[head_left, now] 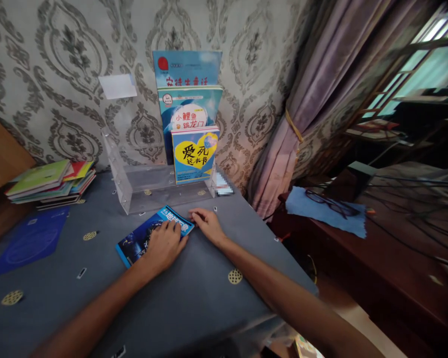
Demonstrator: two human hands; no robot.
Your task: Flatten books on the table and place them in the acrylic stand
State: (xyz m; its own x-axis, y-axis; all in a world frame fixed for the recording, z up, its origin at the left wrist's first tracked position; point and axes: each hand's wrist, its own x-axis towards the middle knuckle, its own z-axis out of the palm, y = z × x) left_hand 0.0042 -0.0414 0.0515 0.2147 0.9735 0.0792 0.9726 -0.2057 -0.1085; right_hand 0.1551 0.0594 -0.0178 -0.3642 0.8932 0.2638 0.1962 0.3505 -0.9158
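Two bare forearms reach in from the bottom edge over a grey-covered surface dotted with small gold medallions. The left hand lies palm down on a blue book, its fingers close together and flat on the cover. The book lies flat and skewed near the middle of the surface, just in front of a clear rack. The right hand rests just beside the left. Its fingers are pressed together, and their tips touch the book's far right corner. I cannot tell whether they pinch that corner or only rest against it.

To the left, well apart from the hands, a dark blue folder lies flat on the surface. Beyond it is a stack of thin colourful books.

The rack stands at the back of the surface, close to the patterned wall. Three books stand upright at its right end, each one taller than the one before it. The heart book is in front, the fish book is behind it, and the tall book is at the back. The left part of the rack holds nothing.

To the right, a dark wooden desk carries a blue cloth with glasses lying on it. A mauve curtain hangs tied back between the surface and the desk.
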